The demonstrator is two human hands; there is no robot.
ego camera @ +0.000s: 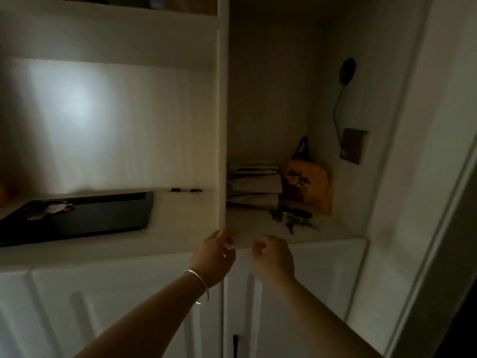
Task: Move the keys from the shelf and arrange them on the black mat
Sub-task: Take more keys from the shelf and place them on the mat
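Left hand (213,254) is held at the shelf (258,235) front edge, fingers loosely curled, nothing gripped, bracelet (200,285) on wrist | right hand (275,257) is raised just beside it, half-open, empty | keys (294,218) are seen deep in the right compartment, near an orange bag (309,184) and folded cloths (254,186), apart from both hands | black mat (77,215) is laid in the left compartment.

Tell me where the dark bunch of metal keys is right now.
The dark keys lie in the right shelf compartment, before the folded grey cloths and orange bag.
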